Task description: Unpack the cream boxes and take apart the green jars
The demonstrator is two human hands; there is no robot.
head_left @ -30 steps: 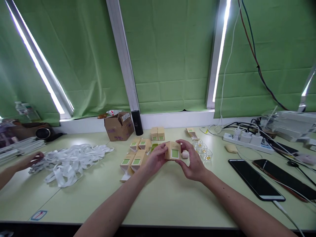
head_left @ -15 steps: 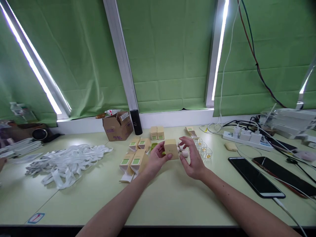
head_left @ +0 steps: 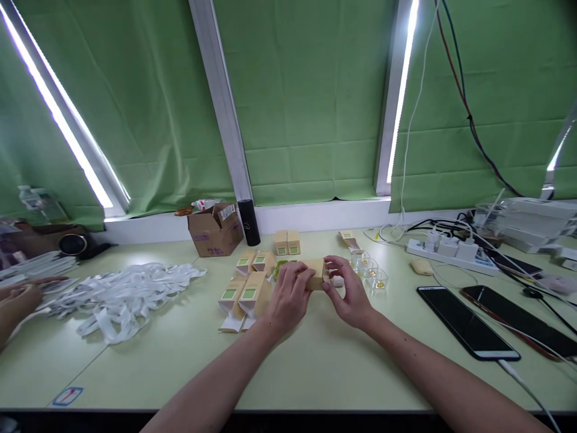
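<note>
A small tan cardboard box [head_left: 314, 275] is held just above the table between my two hands. My left hand [head_left: 291, 293] wraps over its left side, hiding that end. At the right end, the thumb and fingers of my right hand [head_left: 350, 293] pinch the box's edge. Several similar boxes with green squares, such as this tan box [head_left: 253, 293], stand to the left with white flaps hanging loose. Behind my left hand shows a bit of a green item [head_left: 280, 265]. A pale pink rounded piece [head_left: 337, 281] is partly hidden by my right hand.
Small clear containers [head_left: 377, 279] stand to the right. Two closed tan boxes [head_left: 287, 242] sit behind. White straps [head_left: 130, 297] pile up at left, near another person's hand [head_left: 20, 304]. Phones [head_left: 469, 322] and a power strip [head_left: 451, 255] with cables lie at right.
My left hand has rolled over the box, its back now facing up. My right hand has moved in from apart and grips the box's right end. Another person's hand has entered at left.
</note>
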